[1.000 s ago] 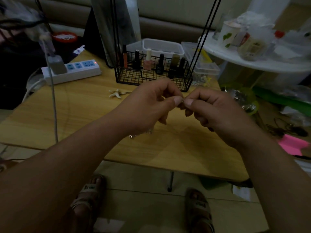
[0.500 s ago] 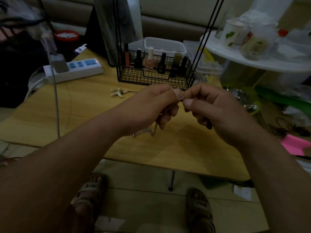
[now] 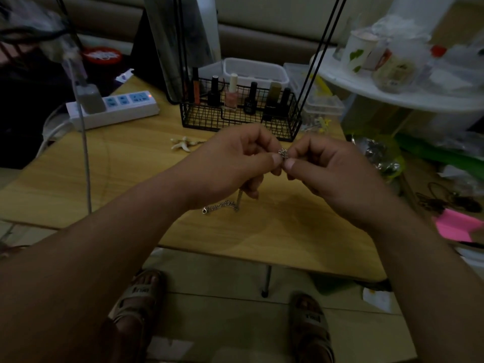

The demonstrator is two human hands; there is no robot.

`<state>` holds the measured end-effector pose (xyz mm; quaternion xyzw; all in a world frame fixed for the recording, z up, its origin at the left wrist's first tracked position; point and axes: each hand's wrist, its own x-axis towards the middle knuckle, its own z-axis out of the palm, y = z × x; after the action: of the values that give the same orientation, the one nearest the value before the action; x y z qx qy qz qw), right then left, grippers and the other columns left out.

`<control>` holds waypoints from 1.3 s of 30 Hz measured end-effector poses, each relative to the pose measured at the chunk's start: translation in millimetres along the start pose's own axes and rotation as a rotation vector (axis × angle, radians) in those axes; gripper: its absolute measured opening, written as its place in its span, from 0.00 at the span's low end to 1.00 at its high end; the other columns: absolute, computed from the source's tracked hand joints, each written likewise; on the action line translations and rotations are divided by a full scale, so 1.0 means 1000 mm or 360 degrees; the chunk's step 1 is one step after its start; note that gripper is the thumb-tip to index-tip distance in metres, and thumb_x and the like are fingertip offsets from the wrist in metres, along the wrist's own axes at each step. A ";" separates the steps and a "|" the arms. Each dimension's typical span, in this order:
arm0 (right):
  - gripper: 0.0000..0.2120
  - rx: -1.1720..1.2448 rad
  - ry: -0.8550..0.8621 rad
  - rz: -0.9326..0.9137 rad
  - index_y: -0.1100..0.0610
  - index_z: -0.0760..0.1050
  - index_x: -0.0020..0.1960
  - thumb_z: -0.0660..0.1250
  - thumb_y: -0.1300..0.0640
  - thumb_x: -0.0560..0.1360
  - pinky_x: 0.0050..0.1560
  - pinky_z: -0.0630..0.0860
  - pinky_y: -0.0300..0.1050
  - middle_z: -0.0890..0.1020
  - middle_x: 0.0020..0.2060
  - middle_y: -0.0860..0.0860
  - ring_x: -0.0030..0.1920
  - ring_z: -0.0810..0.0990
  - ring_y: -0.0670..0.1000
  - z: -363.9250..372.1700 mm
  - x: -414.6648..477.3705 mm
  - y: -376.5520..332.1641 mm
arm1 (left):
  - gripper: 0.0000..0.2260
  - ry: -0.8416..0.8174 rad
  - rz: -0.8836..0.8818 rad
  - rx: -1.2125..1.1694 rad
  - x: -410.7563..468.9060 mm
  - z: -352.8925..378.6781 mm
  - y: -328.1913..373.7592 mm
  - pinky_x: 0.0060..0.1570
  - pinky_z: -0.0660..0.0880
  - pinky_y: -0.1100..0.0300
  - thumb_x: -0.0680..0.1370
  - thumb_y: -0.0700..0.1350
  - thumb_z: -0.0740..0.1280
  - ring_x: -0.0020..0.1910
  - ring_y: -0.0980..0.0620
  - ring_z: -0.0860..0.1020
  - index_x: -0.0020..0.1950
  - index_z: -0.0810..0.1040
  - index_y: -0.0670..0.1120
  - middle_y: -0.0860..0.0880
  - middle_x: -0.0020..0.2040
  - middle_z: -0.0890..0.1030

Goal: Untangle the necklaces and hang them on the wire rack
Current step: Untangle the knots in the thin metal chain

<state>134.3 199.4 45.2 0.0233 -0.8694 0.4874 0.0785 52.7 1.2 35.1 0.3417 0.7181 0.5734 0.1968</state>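
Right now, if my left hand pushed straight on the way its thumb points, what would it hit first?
The left hand points right, at the small metal cluster of the necklace it pinches. Just past that sits the right hand, pinching the same cluster. Depth looks matched, though one view can't confirm.

Dim, murky indoor light (wide-angle bending at edges), soft, slightly blurred detail.

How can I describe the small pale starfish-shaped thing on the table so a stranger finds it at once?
Start at the wooden table and find the black wire basket of nail polish bottles at its far side. In front of the basket's left corner, on bare wood, lies the starfish-shaped piece. It is pale and star-shaped, unlike the thin metal chain nearer the person.
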 end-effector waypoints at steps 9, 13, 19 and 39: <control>0.02 -0.0302 -0.0034 -0.0073 0.53 0.82 0.46 0.73 0.56 0.78 0.37 0.69 0.31 0.80 0.35 0.43 0.36 0.75 0.41 0.004 0.001 0.006 | 0.05 0.0013 0.0062 0.0250 0.002 0.002 -0.005 0.36 0.84 0.54 0.80 0.40 0.71 0.34 0.53 0.78 0.55 0.79 0.45 0.49 0.44 0.82; 0.03 -0.0403 -0.0032 -0.0046 0.49 0.81 0.46 0.72 0.53 0.78 0.36 0.69 0.31 0.79 0.35 0.39 0.37 0.76 0.40 0.007 0.000 0.009 | 0.04 0.0030 0.0045 0.0257 0.003 0.004 -0.008 0.36 0.83 0.49 0.80 0.40 0.71 0.34 0.51 0.78 0.54 0.77 0.44 0.47 0.44 0.81; 0.02 -0.0403 0.0038 -0.0018 0.46 0.79 0.50 0.70 0.54 0.79 0.39 0.76 0.39 0.83 0.41 0.44 0.42 0.81 0.42 0.015 -0.001 0.008 | 0.05 0.0130 0.0013 0.0239 0.007 0.007 -0.013 0.33 0.80 0.53 0.80 0.40 0.71 0.33 0.51 0.78 0.47 0.76 0.46 0.53 0.38 0.79; 0.01 -0.0761 -0.0009 -0.0008 0.45 0.79 0.50 0.68 0.49 0.80 0.45 0.80 0.51 0.82 0.42 0.42 0.43 0.79 0.42 0.022 -0.001 0.016 | 0.04 0.0105 0.0091 0.0817 0.008 0.008 -0.026 0.32 0.70 0.72 0.80 0.45 0.73 0.37 0.65 0.78 0.48 0.79 0.52 0.58 0.41 0.81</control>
<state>131.0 189.1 20.5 0.0074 -0.9602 0.2675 0.0806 45.9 9.9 8.6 0.3817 0.8363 0.3884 0.0639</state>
